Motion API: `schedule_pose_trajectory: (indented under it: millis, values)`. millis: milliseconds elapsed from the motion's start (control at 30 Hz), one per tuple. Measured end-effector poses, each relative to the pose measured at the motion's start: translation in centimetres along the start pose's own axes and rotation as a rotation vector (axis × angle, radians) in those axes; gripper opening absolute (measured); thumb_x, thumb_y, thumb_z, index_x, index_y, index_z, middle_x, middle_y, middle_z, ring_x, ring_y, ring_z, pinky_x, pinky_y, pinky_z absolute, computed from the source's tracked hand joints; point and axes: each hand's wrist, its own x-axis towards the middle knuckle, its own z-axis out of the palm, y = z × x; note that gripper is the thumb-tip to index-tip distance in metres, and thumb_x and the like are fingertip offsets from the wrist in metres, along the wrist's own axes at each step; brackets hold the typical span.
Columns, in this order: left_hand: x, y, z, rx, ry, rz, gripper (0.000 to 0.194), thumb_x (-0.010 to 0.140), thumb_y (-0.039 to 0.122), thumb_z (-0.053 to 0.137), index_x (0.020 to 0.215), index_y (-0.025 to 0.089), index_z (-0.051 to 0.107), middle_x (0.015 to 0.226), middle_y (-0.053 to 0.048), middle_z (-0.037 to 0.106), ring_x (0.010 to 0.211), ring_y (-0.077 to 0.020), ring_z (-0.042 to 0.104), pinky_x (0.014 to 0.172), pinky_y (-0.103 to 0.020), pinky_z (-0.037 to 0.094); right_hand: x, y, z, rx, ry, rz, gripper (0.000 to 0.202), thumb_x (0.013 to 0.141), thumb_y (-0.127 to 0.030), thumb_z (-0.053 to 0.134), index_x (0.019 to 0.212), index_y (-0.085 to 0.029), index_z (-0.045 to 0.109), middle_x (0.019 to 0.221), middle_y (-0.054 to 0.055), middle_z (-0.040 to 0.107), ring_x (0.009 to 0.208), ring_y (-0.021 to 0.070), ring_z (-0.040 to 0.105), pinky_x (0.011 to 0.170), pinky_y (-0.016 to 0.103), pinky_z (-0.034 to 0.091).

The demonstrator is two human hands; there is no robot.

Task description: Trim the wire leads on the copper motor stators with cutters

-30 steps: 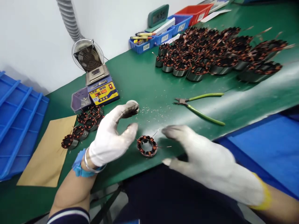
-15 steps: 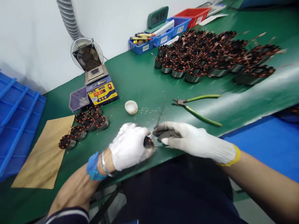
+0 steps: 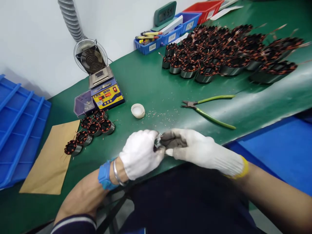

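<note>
The left hand (image 3: 140, 155) curls its fingers around a mostly hidden metal ring (image 3: 157, 142) above the table (image 3: 146, 84), its axis and facing unclear, while the right hand's (image 3: 198, 148) bent fingers adjoin it, whether pinching I cannot tell.

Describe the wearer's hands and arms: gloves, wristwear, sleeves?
Left hand: white glove; silver bangle and blue band at the wrist; dark sleeve with a white stripe, forearm otherwise bare. Right hand: white glove with a yellow cuff edge, dark grey on the finger undersides; no wristwear or sleeve visible on that arm.
</note>
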Motion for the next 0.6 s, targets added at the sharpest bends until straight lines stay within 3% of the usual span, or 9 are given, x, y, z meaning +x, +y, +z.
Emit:
schedule_pose_trajectory:
  millis: [100, 200, 267, 333, 433, 600]
  values:
    - [-0.6, 0.5, 1.0, -0.059, 0.093, 0.078, 0.056, 0.083, 0.037, 0.060, 0.134, 0.014, 0.053, 0.133, -0.018, 0.065, 0.116, -0.0340, 0.065, 0.100, -0.048, 0.054, -1.4, 0.4, -0.5, -0.048, -0.004, 0.021, 0.050, 0.062, -0.036, 0.080, 0.108, -0.020, 0.068, 0.099, 0.010, 0.077, 0.090, 0.0290, 0.074, 0.079, 0.041, 0.062]
    - [-0.8, 0.4, 0.6, -0.180, 0.176, 0.036, 0.073, 0.082, 0.040, 0.063, 0.146, 0.011, 0.042, 0.146, -0.019, 0.057, 0.127, -0.0337, 0.060, 0.106, -0.046, 0.052, -1.5, 0.5, -1.7, 0.036, -0.032, 0.031, 0.060, 0.058, -0.040, 0.084, 0.112, -0.019, 0.067, 0.101, 0.011, 0.078, 0.092, 0.0302, 0.074, 0.078, 0.040, 0.062]
    - [-0.6, 0.2, -0.2, -0.211, 0.224, -0.085, 0.064, 0.083, 0.040, 0.063, 0.141, 0.016, 0.049, 0.138, -0.015, 0.064, 0.122, -0.0312, 0.065, 0.103, -0.043, 0.054, -0.8, 0.4, -2.3, 0.096, 0.030, 0.018, 0.063, 0.056, -0.043, 0.086, 0.111, -0.019, 0.068, 0.105, 0.012, 0.078, 0.094, 0.0305, 0.074, 0.078, 0.039, 0.062]
    - [-0.4, 0.0, -0.9, -0.136, 0.175, -0.176, 0.047, 0.084, 0.039, 0.062, 0.127, 0.020, 0.061, 0.119, -0.011, 0.074, 0.107, -0.0306, 0.071, 0.094, -0.043, 0.058, 0.3, 0.2, -2.4, 0.089, 0.089, 0.002, 0.057, 0.056, -0.041, 0.085, 0.108, -0.020, 0.069, 0.107, 0.011, 0.078, 0.094, 0.0296, 0.074, 0.079, 0.038, 0.061]
    - [0.0, -0.2, -0.9, 0.046, 0.037, -0.169, 0.021, 0.087, 0.037, 0.060, 0.096, 0.022, 0.070, 0.086, -0.007, 0.076, 0.085, -0.0289, 0.073, 0.080, -0.041, 0.057, 1.7, -0.2, -1.5, 0.011, 0.085, -0.052, 0.042, 0.062, -0.033, 0.079, 0.103, -0.023, 0.071, 0.098, 0.006, 0.079, 0.087, 0.0264, 0.074, 0.076, 0.036, 0.060]
    - [0.4, -0.4, 0.5, 0.063, 0.065, -0.135, 0.018, 0.092, 0.026, 0.052, 0.085, 0.024, 0.068, 0.079, -0.005, 0.073, 0.079, -0.0235, 0.070, 0.074, -0.034, 0.054, 2.5, -0.1, 0.0, -0.104, 0.100, -0.175, 0.017, 0.076, -0.031, 0.067, 0.089, -0.021, 0.072, 0.074, 0.002, 0.073, 0.066, 0.0190, 0.066, 0.057, 0.028, 0.052]
